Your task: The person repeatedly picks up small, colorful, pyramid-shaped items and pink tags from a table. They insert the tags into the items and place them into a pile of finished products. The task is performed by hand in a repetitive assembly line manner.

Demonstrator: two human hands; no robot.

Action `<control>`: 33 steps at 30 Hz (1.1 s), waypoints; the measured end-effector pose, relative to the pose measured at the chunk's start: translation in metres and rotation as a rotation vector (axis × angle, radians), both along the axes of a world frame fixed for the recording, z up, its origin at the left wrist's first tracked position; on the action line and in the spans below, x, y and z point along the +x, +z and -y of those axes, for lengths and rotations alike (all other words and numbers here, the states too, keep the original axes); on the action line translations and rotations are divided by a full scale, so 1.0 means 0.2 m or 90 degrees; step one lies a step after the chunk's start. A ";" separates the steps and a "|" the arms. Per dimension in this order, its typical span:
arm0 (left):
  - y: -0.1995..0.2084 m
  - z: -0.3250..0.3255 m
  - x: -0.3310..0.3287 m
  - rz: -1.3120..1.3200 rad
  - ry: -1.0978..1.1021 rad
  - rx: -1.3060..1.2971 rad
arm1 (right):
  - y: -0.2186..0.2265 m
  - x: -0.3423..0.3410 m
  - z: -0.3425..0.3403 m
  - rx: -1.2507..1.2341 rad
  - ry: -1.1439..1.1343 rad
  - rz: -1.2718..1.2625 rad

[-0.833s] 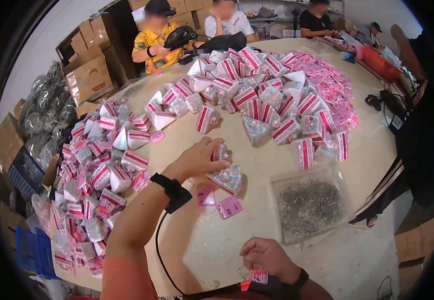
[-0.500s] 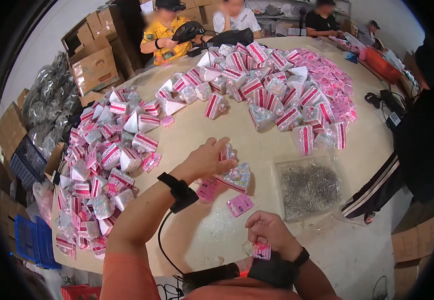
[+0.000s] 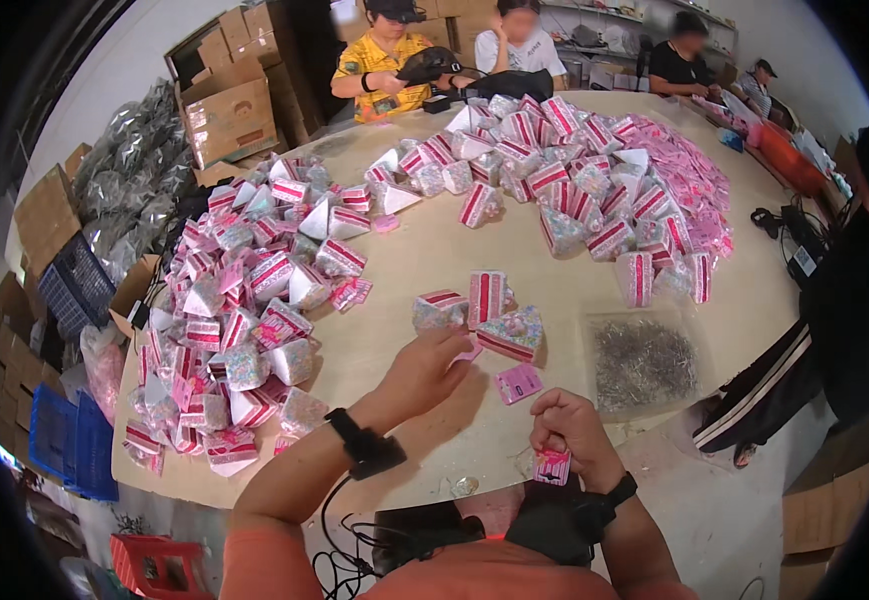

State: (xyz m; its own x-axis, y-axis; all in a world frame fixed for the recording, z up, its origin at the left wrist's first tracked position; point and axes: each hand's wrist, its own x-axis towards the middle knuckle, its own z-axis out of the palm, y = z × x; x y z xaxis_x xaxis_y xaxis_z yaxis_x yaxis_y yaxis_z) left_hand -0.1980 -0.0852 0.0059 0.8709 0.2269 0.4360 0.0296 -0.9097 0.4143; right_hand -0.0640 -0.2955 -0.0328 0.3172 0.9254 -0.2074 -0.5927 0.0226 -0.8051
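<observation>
Three wrapped toy cake slices sit in front of me: one speckled slice at left, an upright slice, and a slice lying on its side. My left hand reaches just short of them, fingers stretched over a pink card that it partly hides; thumb and fingers look apart. Nearer me, another pink card lies flat on the table. My right hand is closed near the table's front edge, pinching a small pink striped card that hangs from its fingers.
A clear shallow tray of thin metal pins stands at right. Heaped cake slices line the left side; another heap and a pile of pink cards cover the far side. Several people sit beyond, and one stands at right.
My left hand has drawn back from the cake slices toward the pink card, leaving a slice standing upright. The right hand still holds its card. The whole view has shifted.
</observation>
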 end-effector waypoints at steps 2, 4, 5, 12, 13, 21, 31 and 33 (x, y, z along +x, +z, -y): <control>-0.03 -0.03 0.06 0.071 0.000 -0.005 | 0.03 -0.02 -0.04 0.006 0.021 0.152; -0.04 0.01 0.28 -0.013 -0.036 -0.063 | -0.02 0.00 0.00 -0.011 -0.047 0.146; -0.03 0.07 0.39 -0.074 -0.042 -0.047 | -0.04 0.00 0.04 0.004 -0.082 0.101; -0.09 0.18 0.46 0.051 0.038 0.031 | -0.04 -0.07 0.01 0.101 -0.098 0.124; -0.11 0.19 0.47 0.066 0.050 0.042 | -0.05 -0.06 0.01 0.096 -0.088 0.107; -0.07 0.28 0.41 0.168 0.071 -0.135 | -0.10 0.00 0.01 0.106 -0.091 0.081; 0.09 0.23 0.00 0.358 -0.025 -0.910 | 0.00 0.00 0.05 -0.002 -0.054 0.144; 0.10 0.23 -0.14 0.440 -0.178 -1.083 | 0.01 -0.01 0.05 -0.003 -0.052 0.147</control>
State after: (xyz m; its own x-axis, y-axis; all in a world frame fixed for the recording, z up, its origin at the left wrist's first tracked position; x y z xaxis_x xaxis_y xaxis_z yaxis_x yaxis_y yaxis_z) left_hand -0.2263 -0.1320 0.0252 0.7444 0.6453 0.1718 -0.5804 0.4980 0.6443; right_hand -0.0663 -0.3049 -0.0316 0.4304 0.8940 -0.1244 -0.3894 0.0595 -0.9192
